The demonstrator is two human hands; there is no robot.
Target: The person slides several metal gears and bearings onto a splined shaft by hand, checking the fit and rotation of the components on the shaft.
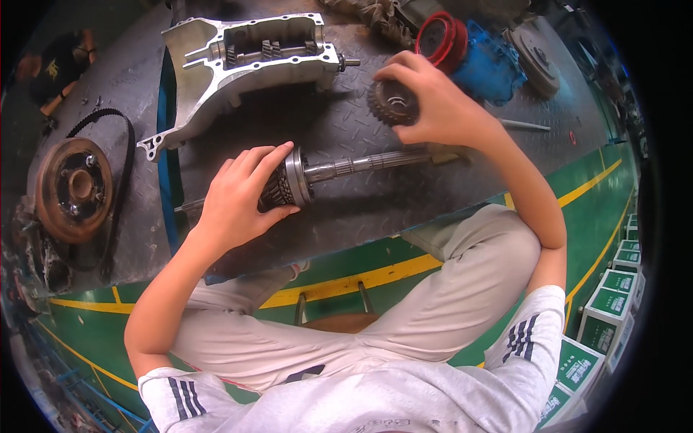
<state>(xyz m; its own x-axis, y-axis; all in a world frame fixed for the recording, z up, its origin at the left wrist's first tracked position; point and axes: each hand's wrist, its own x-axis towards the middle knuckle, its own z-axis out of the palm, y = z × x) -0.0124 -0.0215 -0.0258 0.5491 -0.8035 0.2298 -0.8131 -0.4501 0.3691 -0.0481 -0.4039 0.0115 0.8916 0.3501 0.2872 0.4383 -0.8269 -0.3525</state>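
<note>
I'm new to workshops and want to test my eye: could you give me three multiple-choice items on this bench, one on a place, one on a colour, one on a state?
1. Where does the rusty brake disc lie?
A. the bench's left end
B. the floor
C. the person's lap

2. What colour are the floor lines?
A. white
B. yellow
C. red

3. What is the right hand doing?
A. resting open
B. pointing
C. gripping a loose gear

Answers: 1 A, it sits left of the aluminium housing. 2 B, yellow stripes on green. 3 C, fingers wrap the gear, while the left hand grasps the geared shaft.
</note>
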